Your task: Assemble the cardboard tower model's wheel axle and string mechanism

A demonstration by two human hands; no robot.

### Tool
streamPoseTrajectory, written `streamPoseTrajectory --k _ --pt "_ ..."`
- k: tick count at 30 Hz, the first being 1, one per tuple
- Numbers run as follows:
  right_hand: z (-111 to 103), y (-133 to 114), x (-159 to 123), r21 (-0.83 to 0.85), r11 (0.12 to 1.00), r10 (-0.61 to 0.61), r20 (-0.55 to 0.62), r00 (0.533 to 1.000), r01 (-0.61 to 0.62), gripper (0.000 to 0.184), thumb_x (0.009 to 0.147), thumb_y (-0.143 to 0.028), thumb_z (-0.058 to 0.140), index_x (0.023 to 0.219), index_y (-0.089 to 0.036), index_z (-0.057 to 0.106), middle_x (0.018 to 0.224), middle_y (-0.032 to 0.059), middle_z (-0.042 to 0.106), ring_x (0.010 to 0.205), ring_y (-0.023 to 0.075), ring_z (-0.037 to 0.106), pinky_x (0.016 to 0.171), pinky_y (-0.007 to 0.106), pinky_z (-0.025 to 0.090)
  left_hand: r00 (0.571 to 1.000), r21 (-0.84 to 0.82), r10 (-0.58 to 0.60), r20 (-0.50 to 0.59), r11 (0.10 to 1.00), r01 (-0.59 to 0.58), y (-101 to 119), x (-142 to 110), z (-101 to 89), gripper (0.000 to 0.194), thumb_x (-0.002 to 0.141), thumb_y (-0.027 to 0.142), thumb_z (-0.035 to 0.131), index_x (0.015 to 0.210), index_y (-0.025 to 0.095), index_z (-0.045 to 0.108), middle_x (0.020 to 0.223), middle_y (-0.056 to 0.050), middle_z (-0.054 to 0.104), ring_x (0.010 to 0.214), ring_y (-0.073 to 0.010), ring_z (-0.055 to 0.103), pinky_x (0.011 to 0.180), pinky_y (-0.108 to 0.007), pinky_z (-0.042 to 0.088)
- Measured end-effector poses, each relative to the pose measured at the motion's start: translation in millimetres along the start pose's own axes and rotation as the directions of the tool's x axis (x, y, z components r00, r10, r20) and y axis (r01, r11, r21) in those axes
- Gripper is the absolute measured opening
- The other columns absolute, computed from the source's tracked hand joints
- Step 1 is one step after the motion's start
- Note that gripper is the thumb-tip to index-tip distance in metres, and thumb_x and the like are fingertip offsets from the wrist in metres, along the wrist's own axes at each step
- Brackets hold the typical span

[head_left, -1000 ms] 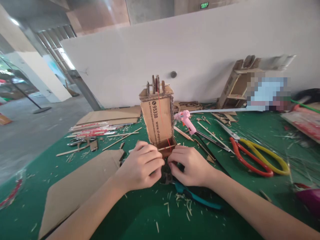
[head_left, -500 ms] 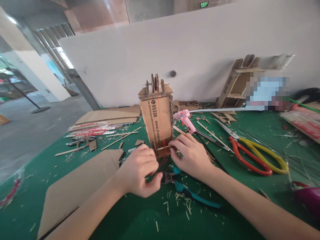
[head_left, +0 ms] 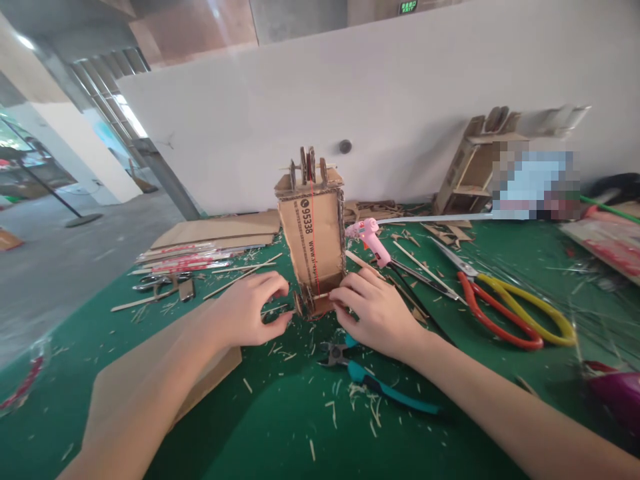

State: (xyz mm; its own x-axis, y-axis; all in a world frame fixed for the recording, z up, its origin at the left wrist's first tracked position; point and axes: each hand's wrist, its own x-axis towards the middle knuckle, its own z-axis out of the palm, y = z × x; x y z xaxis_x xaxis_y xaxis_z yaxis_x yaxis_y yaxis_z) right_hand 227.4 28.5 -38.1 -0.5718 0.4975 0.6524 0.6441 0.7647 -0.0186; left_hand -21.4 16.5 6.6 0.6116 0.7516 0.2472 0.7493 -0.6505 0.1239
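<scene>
A tall cardboard box (head_left: 320, 233) stands upright on the green table, with cardboard discs (head_left: 307, 167) on a stick across its top. A red thread (head_left: 314, 250) runs down its printed front to a thin wooden stick (head_left: 321, 295) near the base. My right hand (head_left: 373, 307) has its curled fingers at the right end of this stick. To the left, my left hand (head_left: 255, 307) is open, thumb and fingers apart, beside a small cardboard disc (head_left: 299, 303) at the lower left corner. Teal-handled cutting pliers (head_left: 390, 393) lie in front of the box.
A pink glue gun (head_left: 373, 241) and large red-and-yellow-handled scissors (head_left: 510, 307) lie to the right. Cardboard sheets (head_left: 215, 230) and bagged sticks (head_left: 180, 259) are at the left. A second cardboard structure (head_left: 470, 163) leans at the back right. Wood splinters litter the table.
My left hand has moved left and up to the box's lower left corner, its fingers apart. The pliers' jaws are now uncovered. The thread hangs straighter, shifted left; my right hand has moved slightly left.
</scene>
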Motion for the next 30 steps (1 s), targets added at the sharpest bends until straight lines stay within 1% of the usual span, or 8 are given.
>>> streamPoseTrajectory --k 2,5,8,11,14,17,24,30 --pt "-2 -1 0 -0.007 0.999 -0.049 0.032 0.998 0.049 0.019 0.087 -0.016 0.049 0.097 -0.019 0.065 0.085 0.0042 0.059 0.077 0.0177 0.046 0.068 0.03 0.042 0.999 -0.003 -0.014 0.041 1.0 0.014 -2 0 1.0 0.012 0.078 0.028 0.054 0.083 0.021 0.046 0.079 -0.001 0.051 0.07 -0.016 0.048 0.062 -0.029 0.039" --pt "-5 -4 0 -0.025 0.996 -0.086 0.062 0.994 0.088 0.022 0.089 -0.015 0.047 0.102 -0.02 0.065 0.083 0.0034 0.058 0.077 0.0167 0.046 0.065 0.028 0.041 0.999 -0.033 -0.004 0.054 0.999 0.006 -6 0 2.7 0.009 0.077 0.024 0.055 0.076 0.021 0.047 0.075 0.001 0.051 0.067 -0.0137 0.048 0.06 -0.027 0.037" --pt "-6 -6 0 -0.058 0.992 -0.104 0.077 0.992 0.109 0.021 0.092 -0.016 0.044 0.095 -0.019 0.065 0.079 0.003 0.057 0.077 0.0163 0.046 0.065 0.028 0.04 0.997 -0.062 -0.007 0.082 0.998 0.012 -8 0 3.2 0.007 0.076 0.023 0.057 0.077 0.021 0.05 0.075 0.002 0.052 0.067 -0.0127 0.05 0.059 -0.026 0.037" --pt "-5 -7 -1 -0.08 0.989 -0.113 0.105 0.988 0.122 0.019 0.09 -0.015 0.046 0.087 -0.019 0.065 0.08 0.0031 0.057 0.078 0.0168 0.046 0.066 0.029 0.04 0.993 -0.067 -0.02 0.114 0.997 0.028 -7 1 3.0 0.004 0.076 0.024 0.058 0.076 0.021 0.054 0.073 0.002 0.055 0.065 -0.0127 0.052 0.057 -0.026 0.037" --pt "-4 -7 -2 -0.074 0.992 -0.097 0.105 0.99 0.105 0.017 0.089 -0.013 0.048 0.087 -0.018 0.065 0.085 0.0043 0.059 0.081 0.0173 0.046 0.069 0.029 0.04 0.992 -0.08 -0.014 0.127 0.996 0.025 -5 2 2.1 0.008 0.08 0.024 0.055 0.074 0.02 0.058 0.07 0.002 0.059 0.062 -0.0124 0.053 0.057 -0.026 0.038" --pt "-5 -9 -3 -0.068 0.995 -0.066 0.092 0.994 0.072 0.018 0.089 -0.014 0.048 0.089 -0.019 0.065 0.088 0.0045 0.059 0.081 0.0173 0.045 0.07 0.029 0.041 0.994 -0.106 0.02 0.108 0.994 -0.009 -3 4 0.6 0.015 0.083 0.025 0.053 0.07 0.02 0.059 0.067 0.002 0.061 0.061 -0.0127 0.055 0.061 -0.028 0.042" --pt "-5 -10 -2 -0.031 0.999 -0.035 0.085 0.996 0.038 0.021 0.088 -0.012 0.049 0.084 -0.019 0.068 0.08 0.0043 0.057 0.076 0.0162 0.044 0.066 0.027 0.041 0.996 -0.115 0.054 0.075 0.992 -0.045 0 4 -2.0 0.019 0.083 0.022 0.053 0.065 0.02 0.057 0.064 0.002 0.061 0.059 -0.012 0.055 0.068 -0.03 0.047" --pt "-3 -9 -2 0.001 1.0 -0.012 0.077 0.997 0.012 0.023 0.089 -0.014 0.047 0.085 -0.019 0.07 0.081 0.0056 0.058 0.077 0.017 0.044 0.067 0.028 0.042 0.996 -0.122 0.055 0.07 0.991 -0.046 0 4 -2.9 0.02 0.083 0.022 0.053 0.064 0.019 0.057 0.063 0.003 0.06 0.057 -0.011 0.054 0.071 -0.03 0.048"
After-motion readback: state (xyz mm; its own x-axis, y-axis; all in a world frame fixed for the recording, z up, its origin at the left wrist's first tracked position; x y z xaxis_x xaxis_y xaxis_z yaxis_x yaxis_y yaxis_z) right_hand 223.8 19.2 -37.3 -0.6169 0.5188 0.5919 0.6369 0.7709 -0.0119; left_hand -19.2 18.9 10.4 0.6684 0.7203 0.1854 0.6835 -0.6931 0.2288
